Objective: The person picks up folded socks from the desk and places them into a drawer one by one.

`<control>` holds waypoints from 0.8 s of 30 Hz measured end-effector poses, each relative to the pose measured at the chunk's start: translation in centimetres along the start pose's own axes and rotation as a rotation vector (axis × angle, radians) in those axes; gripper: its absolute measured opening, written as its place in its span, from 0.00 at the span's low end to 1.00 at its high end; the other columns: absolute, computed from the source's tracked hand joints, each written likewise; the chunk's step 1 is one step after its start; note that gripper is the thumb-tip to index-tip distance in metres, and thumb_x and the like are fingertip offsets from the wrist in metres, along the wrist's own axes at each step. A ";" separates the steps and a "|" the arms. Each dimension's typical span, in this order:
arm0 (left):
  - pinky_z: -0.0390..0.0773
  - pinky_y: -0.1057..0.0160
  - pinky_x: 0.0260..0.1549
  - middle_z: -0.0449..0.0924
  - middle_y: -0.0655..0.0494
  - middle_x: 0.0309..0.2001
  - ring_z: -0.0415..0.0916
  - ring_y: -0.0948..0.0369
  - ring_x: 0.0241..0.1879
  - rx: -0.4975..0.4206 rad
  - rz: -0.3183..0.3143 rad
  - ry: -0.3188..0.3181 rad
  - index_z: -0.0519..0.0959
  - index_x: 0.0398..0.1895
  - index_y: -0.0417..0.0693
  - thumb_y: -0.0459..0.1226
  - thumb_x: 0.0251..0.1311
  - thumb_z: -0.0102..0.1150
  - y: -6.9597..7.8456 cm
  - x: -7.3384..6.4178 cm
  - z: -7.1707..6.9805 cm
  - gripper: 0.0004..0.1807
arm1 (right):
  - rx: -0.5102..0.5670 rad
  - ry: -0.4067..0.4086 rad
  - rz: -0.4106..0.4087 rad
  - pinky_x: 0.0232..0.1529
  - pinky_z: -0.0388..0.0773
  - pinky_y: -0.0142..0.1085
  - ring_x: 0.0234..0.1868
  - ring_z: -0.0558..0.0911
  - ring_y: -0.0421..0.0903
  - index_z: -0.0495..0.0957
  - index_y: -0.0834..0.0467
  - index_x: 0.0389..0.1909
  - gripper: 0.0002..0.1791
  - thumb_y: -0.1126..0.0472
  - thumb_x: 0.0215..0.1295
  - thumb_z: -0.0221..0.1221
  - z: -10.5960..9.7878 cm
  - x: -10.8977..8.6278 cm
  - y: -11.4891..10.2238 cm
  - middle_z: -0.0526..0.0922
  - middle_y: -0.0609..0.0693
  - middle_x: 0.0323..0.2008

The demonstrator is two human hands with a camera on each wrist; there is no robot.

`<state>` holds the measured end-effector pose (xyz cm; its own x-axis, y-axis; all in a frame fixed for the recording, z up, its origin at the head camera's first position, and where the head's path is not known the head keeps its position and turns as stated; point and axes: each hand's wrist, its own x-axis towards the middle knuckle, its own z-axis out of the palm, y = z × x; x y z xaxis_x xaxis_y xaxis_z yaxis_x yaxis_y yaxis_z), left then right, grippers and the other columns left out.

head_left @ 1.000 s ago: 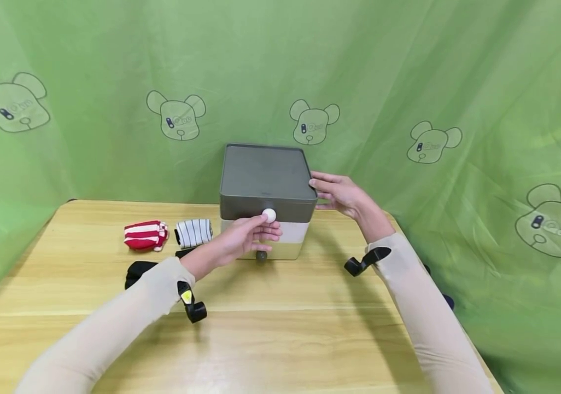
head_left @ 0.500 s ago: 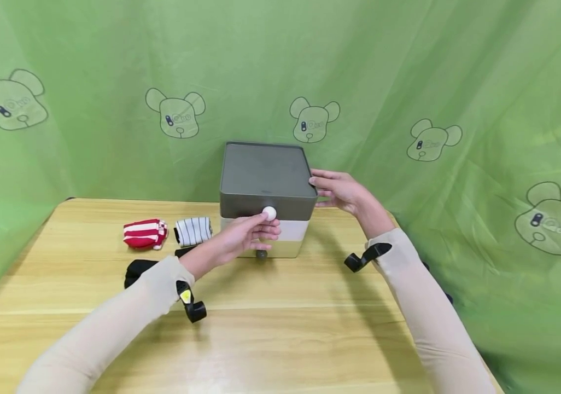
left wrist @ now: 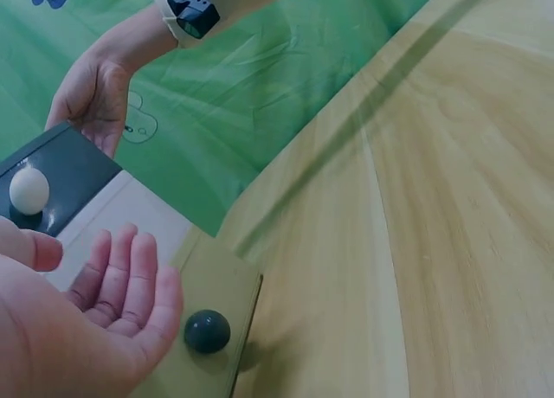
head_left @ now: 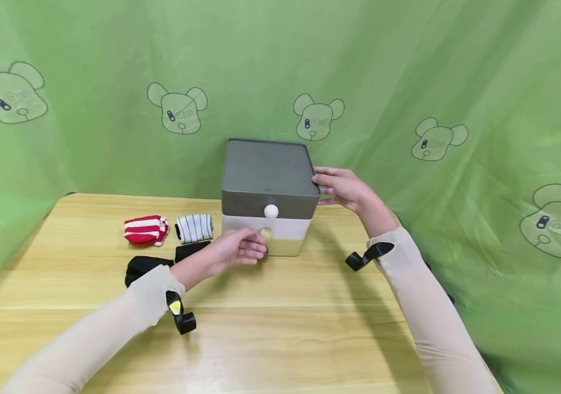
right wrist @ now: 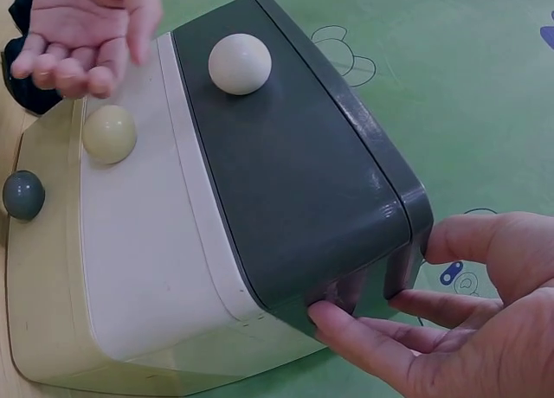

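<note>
A three-tier drawer box [head_left: 268, 167], dark grey over white over pale yellow, stands near the back of the table with its drawers closed. My left hand [head_left: 233, 251] is in front of the lower tiers, fingers loosely bent and holding nothing, close to the cream knob [right wrist: 110, 134] of the middle drawer. The white knob [head_left: 271, 211] is above this hand, and the dark knob [left wrist: 207, 331] of the bottom drawer is beside its fingers. My right hand [head_left: 344, 189] rests against the box's right side, thumb at the top edge and extended fingers along the wall.
Left of the box lie a red and white striped cloth roll [head_left: 146, 230], a pale striped roll [head_left: 195, 228] and black cloth bundles [head_left: 145, 268], which look like folded socks. A green curtain [head_left: 261, 65] hangs behind the wooden table [head_left: 280, 328].
My left hand has come off the white top knob and moved down and slightly left, to the middle knob. My right hand stays at the box's side.
</note>
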<state>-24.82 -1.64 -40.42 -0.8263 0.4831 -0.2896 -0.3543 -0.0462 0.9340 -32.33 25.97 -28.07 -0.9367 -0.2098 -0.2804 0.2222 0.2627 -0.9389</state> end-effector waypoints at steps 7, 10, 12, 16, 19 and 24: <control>0.75 0.46 0.66 0.86 0.47 0.44 0.86 0.59 0.41 0.013 -0.061 0.013 0.72 0.63 0.32 0.46 0.79 0.41 -0.5 0.5 -0.2 0.26 | -0.020 -0.009 -0.017 0.69 0.73 0.57 0.54 0.80 0.47 0.53 0.58 0.80 0.34 0.63 0.77 0.52 0.1 -0.1 -0.4 0.69 0.62 0.68; 0.71 0.44 0.69 0.80 0.34 0.59 0.84 0.50 0.53 -0.048 -0.053 -0.005 0.70 0.67 0.33 0.45 0.79 0.40 -0.9 1.1 -0.2 0.26 | -0.033 0.002 -0.021 0.68 0.74 0.57 0.56 0.78 0.50 0.54 0.59 0.80 0.34 0.64 0.77 0.52 0.2 -0.2 -0.6 0.70 0.62 0.66; 0.69 0.44 0.71 0.73 0.32 0.66 0.79 0.45 0.61 -0.087 -0.044 -0.017 0.68 0.68 0.35 0.45 0.80 0.40 -1.2 1.5 -0.1 0.26 | -0.038 0.009 -0.018 0.68 0.74 0.57 0.57 0.77 0.51 0.54 0.59 0.80 0.34 0.64 0.77 0.52 0.2 -0.2 -0.6 0.70 0.61 0.66; 0.69 0.44 0.71 0.80 0.36 0.60 0.72 0.41 0.68 -0.151 -0.027 -0.018 0.70 0.67 0.36 0.44 0.80 0.43 -1.8 2.2 0.0 0.24 | -0.042 0.012 -0.013 0.67 0.74 0.56 0.54 0.78 0.48 0.53 0.59 0.80 0.34 0.64 0.77 0.52 0.2 -0.2 -0.5 0.70 0.60 0.65; 0.69 0.45 0.71 0.87 0.48 0.48 0.74 0.42 0.66 -0.182 -0.014 -0.016 0.71 0.66 0.36 0.43 0.79 0.45 -2.0 2.4 0.0 0.22 | -0.035 0.013 -0.011 0.67 0.75 0.56 0.50 0.80 0.45 0.53 0.59 0.80 0.34 0.64 0.77 0.52 0.1 -0.2 -0.4 0.72 0.59 0.63; 0.69 0.44 0.71 0.88 0.54 0.43 0.78 0.45 0.63 -0.181 0.010 -0.018 0.71 0.66 0.35 0.41 0.79 0.46 -2.2 2.4 0.1 0.22 | -0.030 0.013 -0.007 0.67 0.75 0.55 0.52 0.80 0.47 0.53 0.59 0.80 0.34 0.64 0.77 0.52 0.0 -0.2 -0.3 0.70 0.63 0.67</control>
<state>-25.96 -0.27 -43.13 -0.8227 0.4972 -0.2754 -0.4207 -0.2068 0.8833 -32.19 25.90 -27.76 -0.9417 -0.1996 -0.2708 0.2073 0.2897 -0.9344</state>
